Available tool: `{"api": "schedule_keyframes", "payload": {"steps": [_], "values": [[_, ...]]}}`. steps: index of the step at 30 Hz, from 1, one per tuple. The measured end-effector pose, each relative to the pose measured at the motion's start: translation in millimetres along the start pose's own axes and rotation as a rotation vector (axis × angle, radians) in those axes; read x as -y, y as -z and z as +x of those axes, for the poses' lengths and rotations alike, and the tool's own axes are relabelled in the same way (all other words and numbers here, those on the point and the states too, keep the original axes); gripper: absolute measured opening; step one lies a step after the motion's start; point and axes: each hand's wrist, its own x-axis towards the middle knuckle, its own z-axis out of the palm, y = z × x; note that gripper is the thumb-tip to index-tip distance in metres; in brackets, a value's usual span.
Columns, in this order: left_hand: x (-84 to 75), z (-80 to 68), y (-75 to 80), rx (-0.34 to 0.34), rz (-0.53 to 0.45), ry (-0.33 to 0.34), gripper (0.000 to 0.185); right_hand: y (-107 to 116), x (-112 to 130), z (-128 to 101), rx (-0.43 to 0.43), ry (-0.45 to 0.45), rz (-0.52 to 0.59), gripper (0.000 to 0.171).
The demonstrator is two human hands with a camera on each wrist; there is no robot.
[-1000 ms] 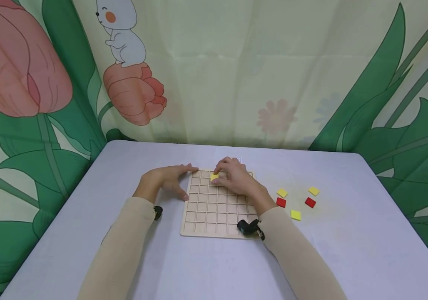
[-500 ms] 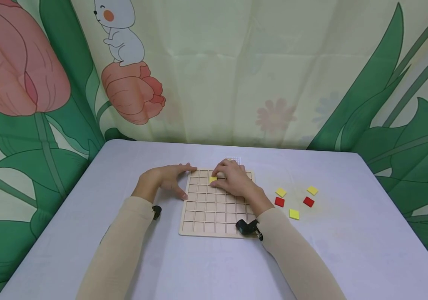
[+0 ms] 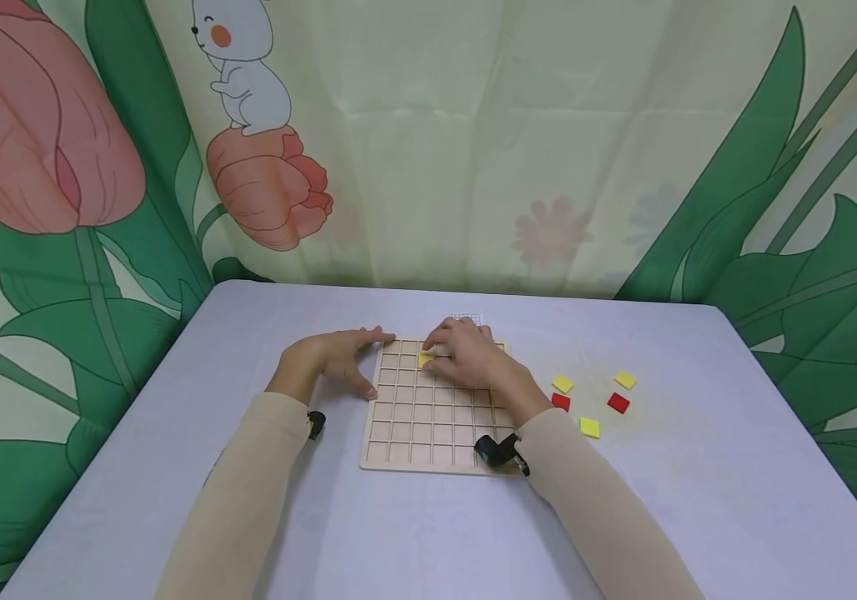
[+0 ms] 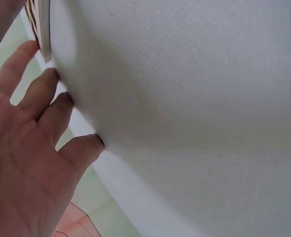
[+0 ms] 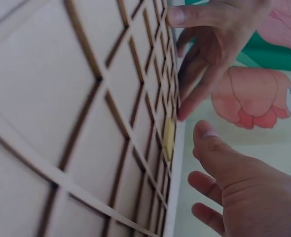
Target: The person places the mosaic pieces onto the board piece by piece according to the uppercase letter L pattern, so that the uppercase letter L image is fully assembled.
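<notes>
A pale wooden grid board (image 3: 398, 457) lies on the table. My left hand (image 3: 327, 358) spreads along its left side, thumb against the edge and a finger at the far left corner. In the left wrist view other fingers (image 4: 42, 94) of that hand rest on the tablecloth beside the board. A yellow square tile (image 3: 424, 361) sits in a cell near the far edge. My right hand (image 3: 468, 354) hovers over the board with thumb and index finger close about this tile. In the right wrist view the thumb (image 5: 209, 148) stands apart from the tile (image 5: 169, 139).
Right of the board lie loose yellow tiles (image 3: 589, 427) and red tiles (image 3: 618, 403). A small sheet with a printed grid (image 3: 477, 318) lies behind the board, partly hidden by the right hand. A printed curtain (image 3: 428, 167) hangs behind the white table (image 3: 308, 533).
The yellow tile has shifted slightly left and toward the near side, settling into its cell, and the right fingers have moved a little with it. The left hand stays in place.
</notes>
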Motion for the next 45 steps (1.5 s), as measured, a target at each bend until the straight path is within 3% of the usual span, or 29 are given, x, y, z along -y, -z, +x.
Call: {"api": "schedule_keyframes", "payload": {"steps": [13, 19, 28, 45], "values": [[-3.9, 0.1, 0.2, -0.014, 0.064, 0.02, 0.103, 32.2, -11.9, -17.1, -0.045, 0.058, 0.011, 0.032], [-3.9, -1.3, 0.3, -0.046, 0.078, 0.02, 0.099, 42.5, -30.2, -37.2, -0.076, 0.06, -0.021, 0.03], [1.2, -5.9, -1.1, -0.044, 0.093, 0.053, 0.098, 54.5, -45.7, -68.2, -0.092, 0.067, 0.02, 0.036], [-4.8, -2.0, 0.9, -0.059, 0.079, 0.002, 0.099, 58.8, -83.5, -135.7, -0.135, 0.044, 0.034, 0.041]]}}
